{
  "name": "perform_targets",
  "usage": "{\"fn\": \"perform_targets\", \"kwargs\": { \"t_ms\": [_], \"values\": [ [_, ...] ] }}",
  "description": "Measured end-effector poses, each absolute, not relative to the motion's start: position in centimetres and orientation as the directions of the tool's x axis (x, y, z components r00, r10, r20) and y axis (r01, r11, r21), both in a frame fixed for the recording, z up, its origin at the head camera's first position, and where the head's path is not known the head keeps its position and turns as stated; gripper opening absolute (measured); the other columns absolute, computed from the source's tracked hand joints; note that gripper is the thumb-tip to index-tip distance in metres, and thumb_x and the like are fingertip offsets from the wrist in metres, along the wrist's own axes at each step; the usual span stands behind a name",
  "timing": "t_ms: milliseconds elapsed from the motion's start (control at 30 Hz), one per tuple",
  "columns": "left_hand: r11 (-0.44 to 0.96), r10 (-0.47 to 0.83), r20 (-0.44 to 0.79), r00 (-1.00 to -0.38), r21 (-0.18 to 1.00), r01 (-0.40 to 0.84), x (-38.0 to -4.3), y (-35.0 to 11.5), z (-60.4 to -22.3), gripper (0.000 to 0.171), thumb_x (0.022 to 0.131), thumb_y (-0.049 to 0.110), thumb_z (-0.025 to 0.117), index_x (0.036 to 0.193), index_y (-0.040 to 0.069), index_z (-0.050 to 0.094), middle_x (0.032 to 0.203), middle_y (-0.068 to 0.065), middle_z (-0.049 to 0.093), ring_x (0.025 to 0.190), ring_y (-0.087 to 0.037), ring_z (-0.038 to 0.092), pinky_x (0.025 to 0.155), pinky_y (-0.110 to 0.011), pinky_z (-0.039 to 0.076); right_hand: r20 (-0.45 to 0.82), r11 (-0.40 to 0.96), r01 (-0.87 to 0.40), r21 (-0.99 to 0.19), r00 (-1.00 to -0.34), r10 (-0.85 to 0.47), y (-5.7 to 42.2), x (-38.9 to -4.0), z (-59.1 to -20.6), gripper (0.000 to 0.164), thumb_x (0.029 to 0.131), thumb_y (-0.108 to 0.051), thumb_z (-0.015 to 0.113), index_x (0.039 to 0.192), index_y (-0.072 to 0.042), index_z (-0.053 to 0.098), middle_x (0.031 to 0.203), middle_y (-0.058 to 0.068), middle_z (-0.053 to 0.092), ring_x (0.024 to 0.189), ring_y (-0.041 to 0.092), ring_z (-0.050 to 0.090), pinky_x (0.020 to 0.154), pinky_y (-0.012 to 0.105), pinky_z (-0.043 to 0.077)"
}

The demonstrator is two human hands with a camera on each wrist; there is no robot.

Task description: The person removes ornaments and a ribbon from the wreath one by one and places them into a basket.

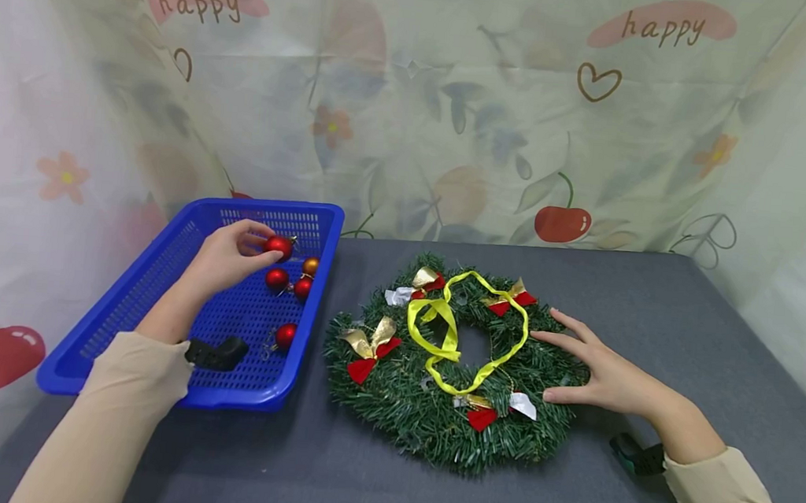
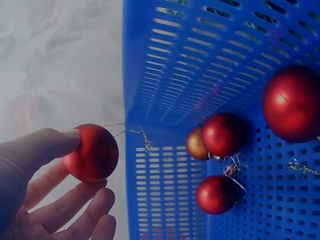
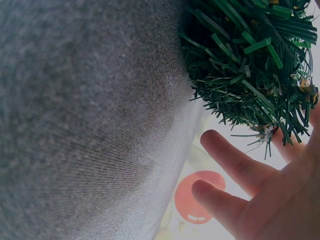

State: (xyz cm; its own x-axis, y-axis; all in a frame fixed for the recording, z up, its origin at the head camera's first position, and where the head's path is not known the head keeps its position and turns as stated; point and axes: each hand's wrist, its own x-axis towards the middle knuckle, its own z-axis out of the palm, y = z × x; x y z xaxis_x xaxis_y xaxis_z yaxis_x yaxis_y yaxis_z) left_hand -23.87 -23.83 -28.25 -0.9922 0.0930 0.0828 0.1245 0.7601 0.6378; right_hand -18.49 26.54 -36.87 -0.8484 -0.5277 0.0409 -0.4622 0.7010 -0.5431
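Note:
Over the blue basket (image 1: 214,391), my left hand (image 1: 228,253) pinches a red Christmas ball (image 1: 278,247) between thumb and fingers. A thin looped string (image 2: 142,134) trails from the ball in the left wrist view. Below it in the basket lie several red balls (image 2: 216,194) and an orange-gold one (image 1: 311,266). My right hand (image 1: 600,370), its fingers spread, is at the right edge of a green wreath (image 1: 398,397). Gold and red bows (image 1: 369,349) and a loose yellow ribbon (image 1: 446,330) lie on the wreath.
A grey cloth covers the table (image 1: 370,494). Behind it hangs a printed curtain (image 1: 414,110) with cherries and flowers. The basket stands left of the wreath, its slotted side wall (image 2: 175,65) rising beside the balls.

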Motion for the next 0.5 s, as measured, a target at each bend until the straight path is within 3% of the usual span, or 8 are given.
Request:
{"fn": "perform_targets", "kwargs": {
  "t_ms": [500],
  "values": [
    [0.801,0.096,0.006,-0.995,0.593,0.081,-24.22,-23.85,-28.63,0.044,0.091,0.025,0.059,0.125,-0.001,0.05,0.129,-0.028,0.052,0.117,-0.04,0.053,0.093,-0.053,0.047,0.032,0.702,-0.458,-0.546,-0.848,-0.529,26.45,-18.47,-36.74,0.071,0.078,-0.04,0.073,0.14,-0.024,0.041,0.156,0.013,0.006,0.135,0.048,0.021,0.091,0.066,0.036]
  ]
}}
